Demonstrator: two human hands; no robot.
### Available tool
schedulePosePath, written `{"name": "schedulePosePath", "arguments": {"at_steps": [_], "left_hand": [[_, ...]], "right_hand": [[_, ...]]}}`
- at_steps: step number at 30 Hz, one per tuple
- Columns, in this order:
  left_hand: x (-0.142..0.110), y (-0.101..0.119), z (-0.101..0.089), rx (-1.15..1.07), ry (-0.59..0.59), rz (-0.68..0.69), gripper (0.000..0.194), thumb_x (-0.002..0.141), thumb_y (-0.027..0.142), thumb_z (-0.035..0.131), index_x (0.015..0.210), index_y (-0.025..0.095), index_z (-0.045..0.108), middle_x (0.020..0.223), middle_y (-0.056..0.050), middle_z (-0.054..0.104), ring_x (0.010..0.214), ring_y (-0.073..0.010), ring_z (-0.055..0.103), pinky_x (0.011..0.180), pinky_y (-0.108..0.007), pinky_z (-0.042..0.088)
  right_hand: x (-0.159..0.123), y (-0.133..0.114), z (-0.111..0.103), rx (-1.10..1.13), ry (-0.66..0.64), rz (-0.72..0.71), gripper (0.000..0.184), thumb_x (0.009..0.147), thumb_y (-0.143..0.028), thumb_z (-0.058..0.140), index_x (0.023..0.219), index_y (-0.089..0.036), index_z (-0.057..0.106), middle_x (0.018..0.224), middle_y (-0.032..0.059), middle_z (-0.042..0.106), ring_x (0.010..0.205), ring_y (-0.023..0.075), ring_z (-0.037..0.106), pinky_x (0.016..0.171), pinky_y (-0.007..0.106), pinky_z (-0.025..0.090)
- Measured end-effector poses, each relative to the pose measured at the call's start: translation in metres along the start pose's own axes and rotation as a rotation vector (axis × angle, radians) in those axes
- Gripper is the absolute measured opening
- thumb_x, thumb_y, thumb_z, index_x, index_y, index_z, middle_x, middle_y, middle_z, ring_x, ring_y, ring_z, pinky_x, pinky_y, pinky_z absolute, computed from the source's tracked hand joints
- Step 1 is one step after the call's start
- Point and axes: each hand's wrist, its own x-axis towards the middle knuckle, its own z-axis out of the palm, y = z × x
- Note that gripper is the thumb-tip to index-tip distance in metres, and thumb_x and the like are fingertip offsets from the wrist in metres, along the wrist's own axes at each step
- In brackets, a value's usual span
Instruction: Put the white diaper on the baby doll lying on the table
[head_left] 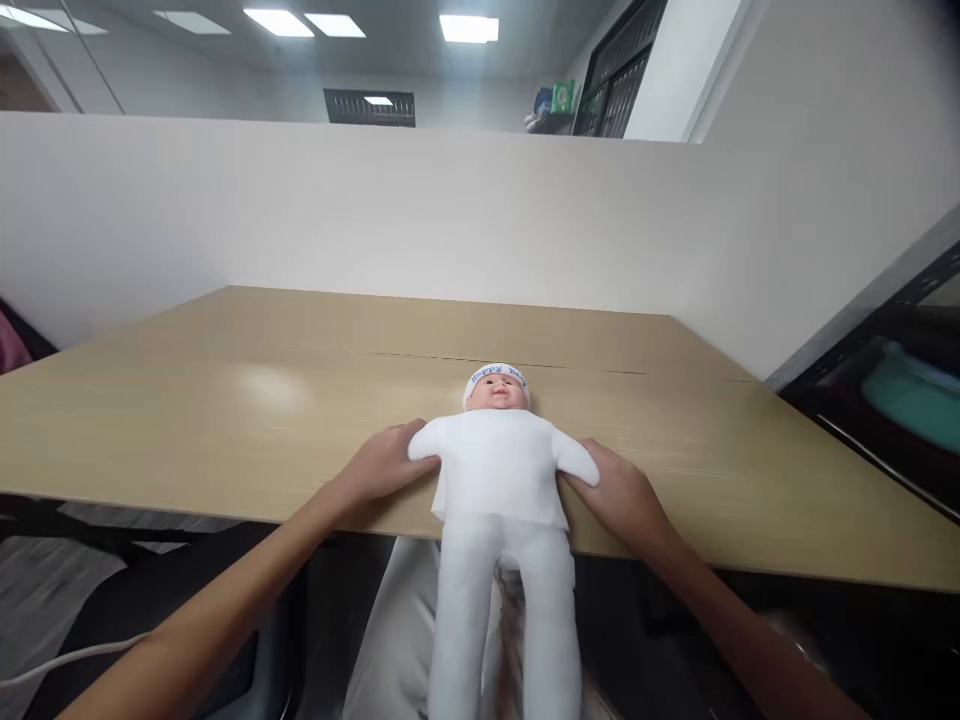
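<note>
A white cloth baby doll (498, 470) lies face up on the near edge of a light wooden table (262, 400). Its head, in a white cap with blue lettering, points away from me and its legs hang over the table edge toward my lap. My left hand (384, 466) is closed on the doll's arm at its left side. My right hand (619, 492) grips the doll's other arm. Both forearms reach in from the bottom of the view.
A white partition wall (420, 210) stands behind the table. At the right is a dark shelf with a teal object (916, 395). A white cable (67, 660) runs at the lower left below the table. Ceiling lights show above the partition.
</note>
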Motion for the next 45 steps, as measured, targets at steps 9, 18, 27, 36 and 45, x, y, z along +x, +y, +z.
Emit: {"name": "schedulePosePath", "arguments": {"at_steps": [9,18,27,36,45], "left_hand": [[0.056,-0.036,0.013,0.121,0.088,0.068,0.04,0.099,0.06,0.056,0.116,0.025,0.064,0.115,-0.01,0.079,0.101,-0.0339,0.075,0.079,-0.039,0.052],[0.113,-0.062,0.008,0.163,0.126,0.057,0.055,0.099,0.066,0.052,0.128,0.022,0.069,0.122,-0.011,0.072,0.104,-0.0325,0.074,0.083,-0.041,0.056],[0.168,-0.098,0.006,0.304,0.233,0.223,0.064,0.1,0.062,0.052,0.145,0.018,0.063,0.147,-0.017,0.068,0.132,-0.0397,0.064,0.117,-0.055,0.046],[0.218,-0.122,0.002,0.318,0.258,0.191,0.067,0.099,0.064,0.053,0.148,0.019,0.063,0.134,-0.014,0.078,0.12,-0.0383,0.073,0.103,-0.048,0.054],[0.214,-0.128,-0.005,0.333,0.243,0.04,0.071,0.096,0.075,0.056,0.149,0.027,0.063,0.118,-0.011,0.081,0.107,-0.0383,0.076,0.088,-0.043,0.055]], "right_hand": [[0.069,0.029,0.029,-0.142,0.086,-0.089,0.021,0.101,-0.04,0.059,0.116,-0.025,0.063,0.105,0.008,0.078,0.091,0.029,0.072,0.069,0.033,0.042],[0.132,0.039,0.043,-0.159,0.129,-0.118,0.028,0.099,-0.038,0.063,0.123,-0.025,0.065,0.11,0.0093,0.08,0.092,0.03,0.073,0.068,0.033,0.04],[0.193,0.046,0.054,-0.135,0.156,-0.195,0.026,0.1,-0.037,0.064,0.123,-0.027,0.071,0.118,0.0075,0.079,0.107,0.0301,0.07,0.079,0.035,0.047],[0.245,0.049,0.065,-0.149,0.152,-0.19,0.018,0.097,-0.037,0.064,0.106,-0.024,0.073,0.11,0.0087,0.078,0.105,0.0301,0.067,0.075,0.035,0.044],[0.233,0.048,0.057,-0.014,0.098,-0.195,0.03,0.103,-0.046,0.062,0.126,-0.029,0.071,0.124,0.0051,0.079,0.11,0.0301,0.072,0.083,0.036,0.05]]}}
